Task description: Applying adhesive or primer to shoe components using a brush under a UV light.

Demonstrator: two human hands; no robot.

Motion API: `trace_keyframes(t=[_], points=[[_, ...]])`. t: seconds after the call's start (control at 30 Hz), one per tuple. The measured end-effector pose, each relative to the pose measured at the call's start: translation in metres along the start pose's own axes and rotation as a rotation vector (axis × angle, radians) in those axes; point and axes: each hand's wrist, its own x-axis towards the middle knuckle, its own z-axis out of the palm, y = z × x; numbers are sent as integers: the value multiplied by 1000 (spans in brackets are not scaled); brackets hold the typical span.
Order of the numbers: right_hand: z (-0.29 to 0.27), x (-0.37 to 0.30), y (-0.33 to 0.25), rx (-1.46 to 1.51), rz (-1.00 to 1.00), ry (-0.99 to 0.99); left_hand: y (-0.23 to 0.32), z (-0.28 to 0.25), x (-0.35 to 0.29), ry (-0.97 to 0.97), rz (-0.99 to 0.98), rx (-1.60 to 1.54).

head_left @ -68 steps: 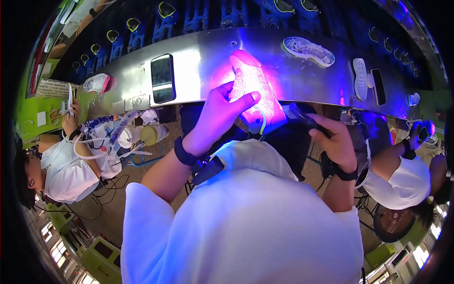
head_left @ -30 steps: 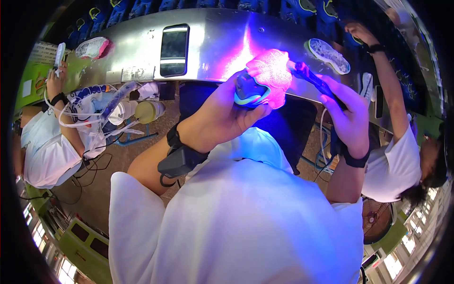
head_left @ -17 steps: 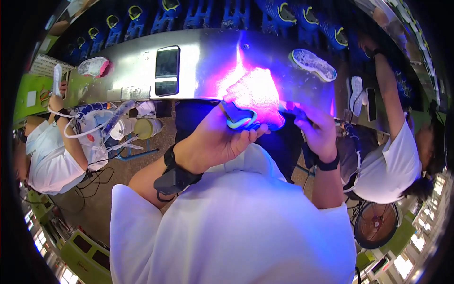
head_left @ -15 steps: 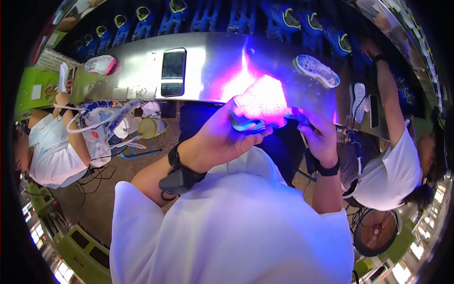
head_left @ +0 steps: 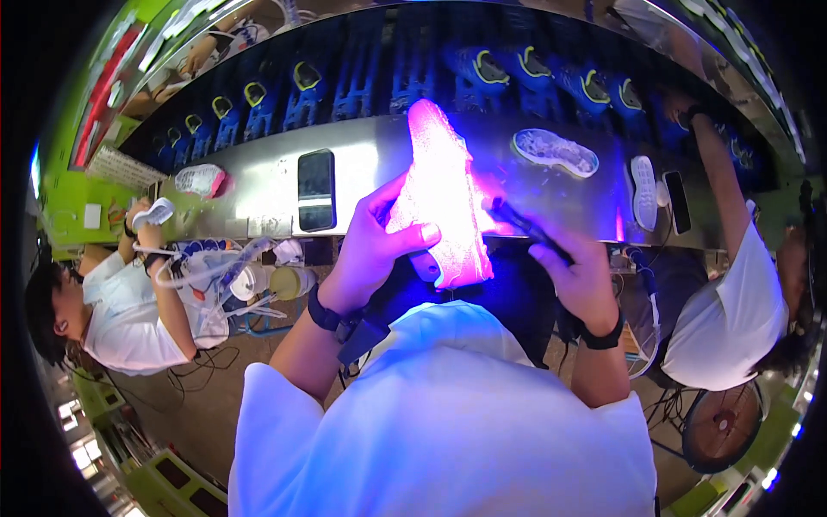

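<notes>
My left hand (head_left: 372, 246) grips a shoe sole (head_left: 448, 202), its thumb pressed over the near part. Held above the bench edge, the sole points lengthwise away from me, narrow end far. Violet-pink light glares on it, washing out its surface detail. To its right, my right hand (head_left: 581, 271) is closed around a dark, slim-handled tool (head_left: 534, 226). The tool's tip is beside the sole's right edge; glare and blur hide whether they touch. Farther right on the metal bench (head_left: 353, 155) lies a loose pale sole (head_left: 556, 152).
A phone (head_left: 316, 189) and a pink-edged sole (head_left: 200, 179) lie on the bench's left. Blue shoes with yellow collars (head_left: 306, 76) line the rack beyond. Co-workers (head_left: 129, 302) (head_left: 732, 302) sit on both sides. A white sole (head_left: 643, 191) lies near the right one.
The sole has turned from a foreshortened angle to lie lengthwise in view. My right hand's tool is now more visible. The whole view has shifted, and the bench appears lower.
</notes>
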Motion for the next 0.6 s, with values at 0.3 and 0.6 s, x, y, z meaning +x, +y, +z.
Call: trace_keyframes(t=[0.3,0.6], points=[[-29,41,-42,114,-57,84,8,23,-2,-130,-5,93],[-6,51,-26,-15,-20,-30,-3,-3,-2,-7,-32,-11]])
